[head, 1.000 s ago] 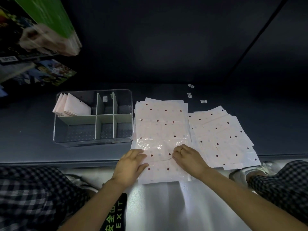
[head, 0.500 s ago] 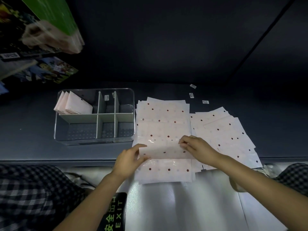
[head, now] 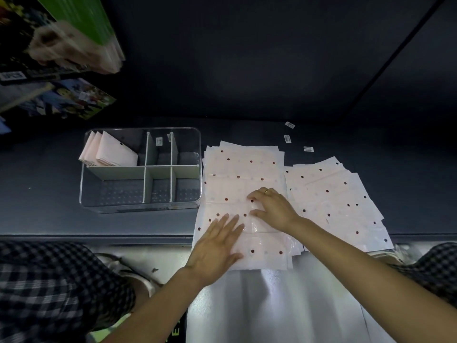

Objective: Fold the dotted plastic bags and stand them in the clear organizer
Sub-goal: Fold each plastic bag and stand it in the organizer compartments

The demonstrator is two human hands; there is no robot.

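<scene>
A stack of pale pink plastic bags with dark red dots lies flat at the shelf's front edge. The top bag is folded up from its near edge, and both hands press it flat. My left hand lies palm-down with fingers spread on its near left part. My right hand, wearing a ring, rests flat on its middle. A second, fanned pile of dotted bags lies to the right. The clear organizer stands to the left, with three folded bags standing in its far left compartment.
White dividers split the organizer into several compartments. Three small label stickers lie behind the bags. Boxes and a green package hang at the upper left. My checkered knees frame a white floor strip below the dark shelf.
The near edge of the top bag was lifted and folded away from me. Both hands then moved forward and flattened onto the fold.
</scene>
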